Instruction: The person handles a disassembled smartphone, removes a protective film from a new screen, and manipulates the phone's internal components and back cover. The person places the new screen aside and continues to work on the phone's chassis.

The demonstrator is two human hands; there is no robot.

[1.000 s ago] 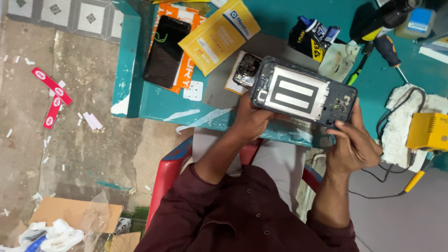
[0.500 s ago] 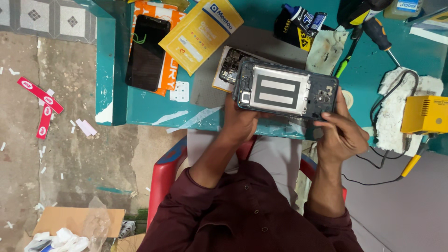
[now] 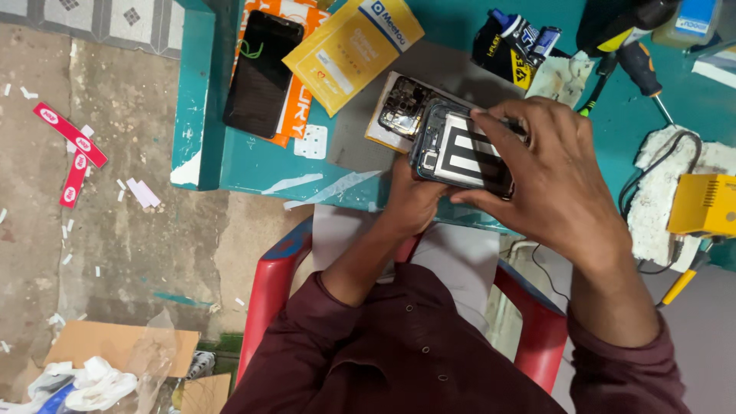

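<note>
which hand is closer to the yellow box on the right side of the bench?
Right. The right hand lies over the opened phone, on the side facing the yellow box, not touching it. The left hand holds the phone from below, farther from the box.

On the teal bench sit three phones, one opened phone (image 3: 460, 153) at centre, one bare circuit frame (image 3: 402, 107) just upper left of it, one black phone (image 3: 261, 73) at upper left, plus one yellow packet (image 3: 349, 50), two screwdrivers (image 3: 648, 80), and two red strips (image 3: 69, 149) on the floor at left.
</note>
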